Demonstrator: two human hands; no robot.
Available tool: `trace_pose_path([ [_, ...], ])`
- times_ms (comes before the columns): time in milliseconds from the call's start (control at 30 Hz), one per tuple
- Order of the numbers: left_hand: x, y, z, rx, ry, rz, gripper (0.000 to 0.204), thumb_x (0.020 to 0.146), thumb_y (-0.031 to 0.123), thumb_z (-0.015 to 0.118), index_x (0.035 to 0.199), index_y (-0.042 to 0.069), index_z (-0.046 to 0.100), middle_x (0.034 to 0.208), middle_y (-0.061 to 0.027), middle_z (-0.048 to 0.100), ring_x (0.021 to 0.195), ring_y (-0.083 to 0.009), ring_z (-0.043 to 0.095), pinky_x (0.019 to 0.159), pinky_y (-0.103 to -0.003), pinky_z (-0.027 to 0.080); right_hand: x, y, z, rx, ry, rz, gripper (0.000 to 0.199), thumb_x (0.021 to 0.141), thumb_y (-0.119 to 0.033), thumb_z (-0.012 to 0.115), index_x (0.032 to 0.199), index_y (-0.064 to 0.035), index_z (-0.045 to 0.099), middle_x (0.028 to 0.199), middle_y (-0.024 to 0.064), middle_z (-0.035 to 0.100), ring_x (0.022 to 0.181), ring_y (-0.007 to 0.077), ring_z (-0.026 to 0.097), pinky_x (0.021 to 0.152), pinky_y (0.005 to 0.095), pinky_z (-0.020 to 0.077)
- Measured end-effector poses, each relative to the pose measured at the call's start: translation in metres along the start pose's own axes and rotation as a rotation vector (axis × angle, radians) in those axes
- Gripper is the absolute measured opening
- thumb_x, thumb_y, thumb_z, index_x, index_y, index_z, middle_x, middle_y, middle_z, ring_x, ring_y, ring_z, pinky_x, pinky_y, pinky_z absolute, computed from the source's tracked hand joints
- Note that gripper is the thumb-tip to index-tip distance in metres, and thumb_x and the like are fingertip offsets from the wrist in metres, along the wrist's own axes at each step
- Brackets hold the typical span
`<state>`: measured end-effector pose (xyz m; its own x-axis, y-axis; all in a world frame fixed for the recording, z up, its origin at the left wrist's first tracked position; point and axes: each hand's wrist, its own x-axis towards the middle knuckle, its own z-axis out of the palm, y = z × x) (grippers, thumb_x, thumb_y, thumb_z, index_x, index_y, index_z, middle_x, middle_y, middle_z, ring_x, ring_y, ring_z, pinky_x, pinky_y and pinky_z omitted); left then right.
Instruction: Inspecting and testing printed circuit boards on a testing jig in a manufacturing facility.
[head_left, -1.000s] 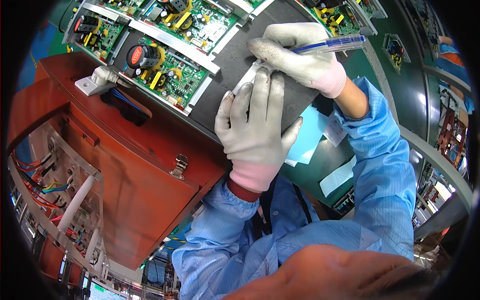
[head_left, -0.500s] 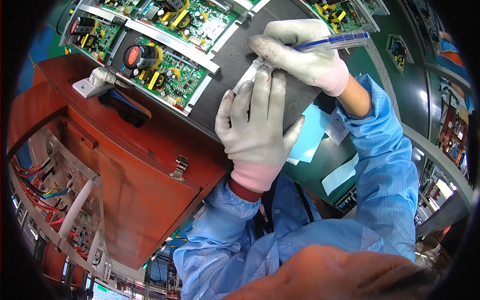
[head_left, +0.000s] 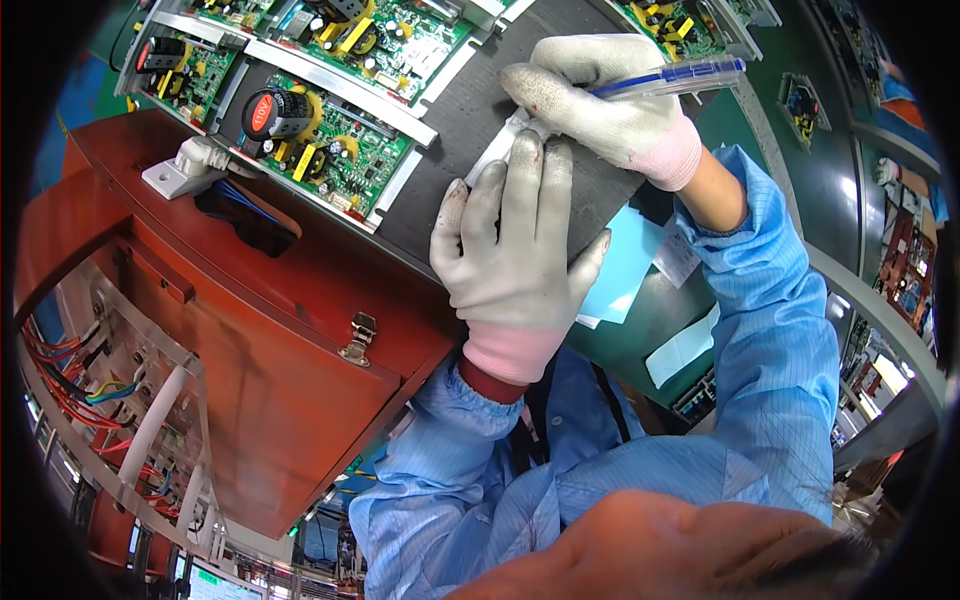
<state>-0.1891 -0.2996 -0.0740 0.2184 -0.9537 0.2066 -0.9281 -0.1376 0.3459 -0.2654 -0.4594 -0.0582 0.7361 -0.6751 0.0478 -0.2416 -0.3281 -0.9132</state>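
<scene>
My right hand [head_left: 600, 100], in a pale glove with a pink cuff, is closed around a clear pen with a blue core [head_left: 690, 76]. Its tip is hidden beneath the fingers. My left hand [head_left: 515, 235], gloved the same way, lies flat with its fingers stretched out, their tips on a narrow white strip [head_left: 497, 148]. Most of that strip is covered by both hands. Under them is a dark grey mat [head_left: 420, 205]. Left of my hands stands a green circuit board [head_left: 365, 170] in a metal frame, with a big black capacitor [head_left: 275, 115].
More framed circuit boards [head_left: 400, 60] fill the upper left. A red-brown cabinet [head_left: 250, 350] with a metal latch [head_left: 360, 338] flanks my left side. Light blue paper [head_left: 625, 270] and a white slip [head_left: 683, 348] lie on the green surface near my right forearm.
The pen and my right hand have shifted very slightly. My left hand stays in place on the strip.
</scene>
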Motion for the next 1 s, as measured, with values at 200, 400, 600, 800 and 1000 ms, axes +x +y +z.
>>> trace_pose_path([
  [200, 0.0007, 0.0013, -0.0002, -0.009, -0.015, -0.006, 0.074, 0.066, 0.049, 0.075, 0.13, 0.015, 0.06, 0.138, -0.0029, 0.052, 0.12, -0.0207, 0.046, 0.106, -0.044, 0.032, -0.0005, 0.0014, -0.0007, 0.021, 0.008, -0.029, 0.024, 0.092, -0.016, 0.065, 0.076, 0.0018, 0.068, 0.058, 0.0004, 0.056, 0.049, 0.0071, 0.041, 0.044, 0.0224, 0.0328],
  [400, 0.0016, 0.0016, -0.0012, -0.003, -0.016, -0.006, 0.076, 0.065, 0.05, 0.075, 0.13, 0.015, 0.058, 0.136, -0.0033, 0.054, 0.116, -0.0213, 0.051, 0.107, -0.042, 0.029, -0.0005, -0.0017, -0.0047, 0.013, -0.021, 0.007, 0.026, 0.093, -0.018, 0.065, 0.076, 0.0023, 0.068, 0.059, 0.0005, 0.056, 0.049, 0.0072, 0.041, 0.045, 0.0218, 0.0329],
  [600, 0.0023, 0.0017, -0.0017, -0.011, -0.003, -0.006, 0.076, 0.064, 0.049, 0.075, 0.13, 0.015, 0.058, 0.136, -0.0031, 0.054, 0.116, -0.0211, 0.052, 0.107, -0.042, 0.029, -0.0017, 0.0022, -0.0018, 0.01, 0.04, 0.005, 0.028, 0.093, -0.019, 0.064, 0.075, 0.0025, 0.068, 0.059, 0.0006, 0.056, 0.051, 0.0069, 0.042, 0.046, 0.0217, 0.0334],
  [800, 0.0016, 0.0025, -0.0023, -0.01, -0.017, -0.001, 0.074, 0.066, 0.049, 0.075, 0.13, 0.016, 0.059, 0.138, -0.0033, 0.052, 0.118, -0.0215, 0.048, 0.106, -0.044, 0.033, -0.0026, 0.0047, -0.001, 0.001, 0.053, 0.011, 0.028, 0.094, -0.02, 0.064, 0.077, 0.0023, 0.069, 0.06, 0.0006, 0.055, 0.052, 0.0066, 0.043, 0.046, 0.0215, 0.0339],
  [1000, 0.0014, 0.002, 0.0001, -0.018, 0.01, -0.007, 0.076, 0.064, 0.049, 0.075, 0.129, 0.015, 0.059, 0.136, -0.0029, 0.054, 0.116, -0.0207, 0.051, 0.107, -0.042, 0.029, -0.0015, 0.0003, -0.0031, 0.004, 0.024, 0.038, 0.027, 0.094, -0.02, 0.064, 0.079, 0.0016, 0.07, 0.061, 0.0006, 0.056, 0.053, 0.0064, 0.043, 0.046, 0.0211, 0.0342],
])
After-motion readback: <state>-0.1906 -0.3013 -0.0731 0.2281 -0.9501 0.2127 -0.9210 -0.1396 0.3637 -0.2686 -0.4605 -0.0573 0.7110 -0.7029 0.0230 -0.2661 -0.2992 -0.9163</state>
